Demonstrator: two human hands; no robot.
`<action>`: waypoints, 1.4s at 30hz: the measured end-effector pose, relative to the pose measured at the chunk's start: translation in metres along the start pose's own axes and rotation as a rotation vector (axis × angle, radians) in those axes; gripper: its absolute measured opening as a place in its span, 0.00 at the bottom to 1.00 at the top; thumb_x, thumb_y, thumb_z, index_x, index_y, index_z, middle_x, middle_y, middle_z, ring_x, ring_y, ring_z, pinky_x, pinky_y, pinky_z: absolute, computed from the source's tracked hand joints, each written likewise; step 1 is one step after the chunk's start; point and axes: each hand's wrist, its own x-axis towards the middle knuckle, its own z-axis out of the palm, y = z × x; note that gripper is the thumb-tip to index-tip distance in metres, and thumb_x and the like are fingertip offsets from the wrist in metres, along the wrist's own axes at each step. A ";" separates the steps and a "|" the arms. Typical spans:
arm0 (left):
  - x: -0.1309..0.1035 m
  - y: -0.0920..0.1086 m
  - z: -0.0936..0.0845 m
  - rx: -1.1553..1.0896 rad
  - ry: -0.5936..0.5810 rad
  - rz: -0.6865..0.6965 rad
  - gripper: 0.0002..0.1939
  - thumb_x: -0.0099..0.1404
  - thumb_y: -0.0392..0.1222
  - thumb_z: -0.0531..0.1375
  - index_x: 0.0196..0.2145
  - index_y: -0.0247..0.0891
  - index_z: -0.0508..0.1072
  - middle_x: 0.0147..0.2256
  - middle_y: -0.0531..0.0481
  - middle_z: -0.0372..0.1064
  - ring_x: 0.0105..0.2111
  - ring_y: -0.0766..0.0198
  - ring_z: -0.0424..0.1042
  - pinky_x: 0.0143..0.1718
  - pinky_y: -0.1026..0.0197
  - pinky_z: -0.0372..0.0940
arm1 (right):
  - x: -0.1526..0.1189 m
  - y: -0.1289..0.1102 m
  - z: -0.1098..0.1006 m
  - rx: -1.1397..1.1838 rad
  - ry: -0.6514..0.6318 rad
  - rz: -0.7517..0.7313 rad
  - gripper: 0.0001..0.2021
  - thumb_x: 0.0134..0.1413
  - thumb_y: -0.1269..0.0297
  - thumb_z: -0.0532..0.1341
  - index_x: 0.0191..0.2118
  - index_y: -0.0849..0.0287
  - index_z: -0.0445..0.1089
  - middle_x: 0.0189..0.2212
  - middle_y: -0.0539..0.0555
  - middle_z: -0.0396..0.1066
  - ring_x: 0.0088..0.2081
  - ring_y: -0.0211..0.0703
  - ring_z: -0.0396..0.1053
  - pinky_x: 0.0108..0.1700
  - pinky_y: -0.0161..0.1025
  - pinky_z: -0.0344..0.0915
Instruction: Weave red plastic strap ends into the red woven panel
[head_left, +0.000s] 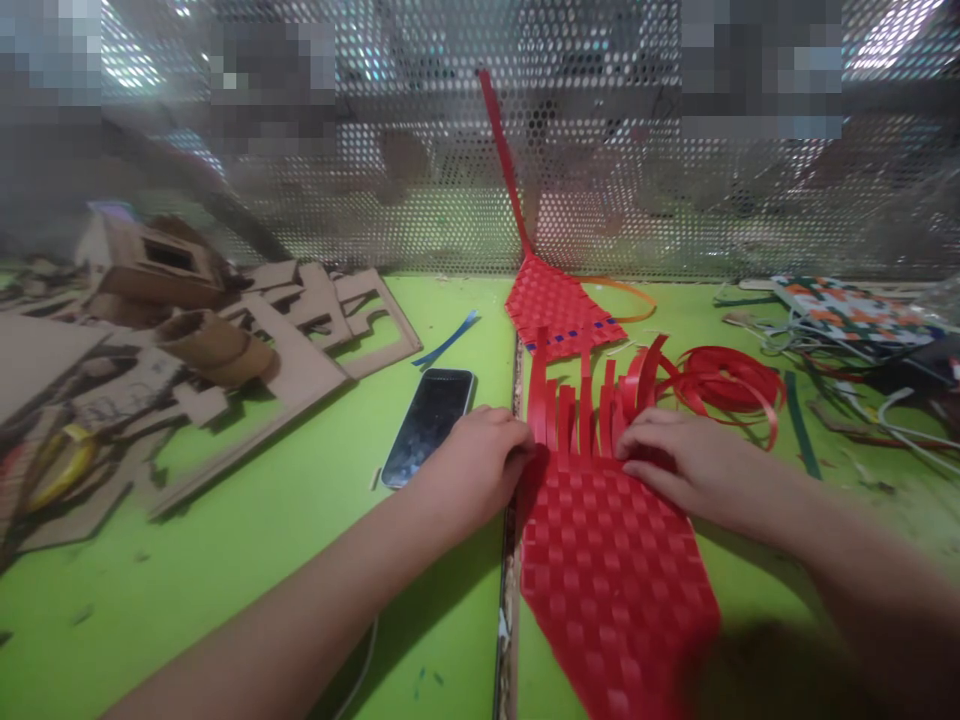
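Observation:
A red woven mat [615,570] of flat plastic strips lies on the green table in front of me, with loose strip ends [568,420] standing up along its far edge. My left hand [491,455] is closed at the mat's far left corner, thumb and fingers pinching the edge. At the far right corner, my right hand [679,460] has its fingers closed on the edge by the upright strips. Just beyond lies a smaller red woven piece [555,300] with a blue-checked band, its long red strip [501,150] leaning against the mesh.
A phone [429,425] lies beside my left hand. Cardboard pieces [300,375] are heaped at the left. A coil of red strip [727,382] sits beyond my right hand. A multicoloured woven piece [855,312] and cables lie farther right. A perforated metal screen [465,200] closes off the back.

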 end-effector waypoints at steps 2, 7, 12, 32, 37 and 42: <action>-0.003 0.007 -0.001 0.062 -0.034 -0.006 0.11 0.74 0.32 0.58 0.43 0.37 0.82 0.42 0.43 0.78 0.46 0.49 0.74 0.52 0.46 0.69 | -0.002 -0.001 0.001 0.003 -0.017 0.012 0.12 0.70 0.61 0.57 0.45 0.51 0.79 0.45 0.58 0.77 0.43 0.53 0.77 0.46 0.50 0.71; -0.013 0.027 -0.002 0.199 -0.112 0.009 0.24 0.74 0.57 0.64 0.52 0.32 0.79 0.49 0.38 0.75 0.49 0.42 0.72 0.52 0.40 0.69 | -0.013 -0.001 0.007 -0.029 -0.001 0.018 0.15 0.66 0.52 0.65 0.53 0.50 0.78 0.51 0.59 0.76 0.49 0.59 0.76 0.50 0.53 0.71; -0.020 0.029 0.008 0.325 -0.108 0.090 0.28 0.76 0.63 0.59 0.51 0.31 0.76 0.47 0.38 0.72 0.46 0.45 0.72 0.48 0.43 0.70 | -0.021 0.003 0.010 -0.020 -0.001 0.035 0.21 0.63 0.48 0.69 0.59 0.46 0.76 0.57 0.60 0.74 0.52 0.62 0.75 0.50 0.55 0.72; -0.019 0.030 0.014 0.277 -0.128 0.048 0.25 0.77 0.60 0.59 0.51 0.31 0.72 0.47 0.39 0.68 0.46 0.47 0.70 0.51 0.43 0.71 | -0.013 -0.001 0.005 0.050 -0.092 0.072 0.18 0.63 0.54 0.68 0.57 0.47 0.74 0.56 0.59 0.73 0.53 0.61 0.73 0.52 0.54 0.71; -0.020 0.031 0.012 0.256 -0.133 0.057 0.23 0.77 0.57 0.61 0.57 0.34 0.71 0.50 0.39 0.68 0.50 0.44 0.71 0.53 0.40 0.71 | -0.014 -0.003 0.005 0.075 -0.105 0.080 0.21 0.62 0.55 0.68 0.60 0.45 0.72 0.53 0.56 0.73 0.52 0.58 0.73 0.55 0.53 0.69; -0.021 0.029 0.012 0.266 -0.111 0.078 0.22 0.77 0.57 0.60 0.56 0.36 0.72 0.51 0.39 0.68 0.50 0.45 0.70 0.53 0.40 0.71 | -0.015 -0.003 0.005 0.092 -0.111 0.058 0.24 0.64 0.55 0.67 0.65 0.41 0.69 0.57 0.55 0.72 0.56 0.59 0.72 0.57 0.53 0.67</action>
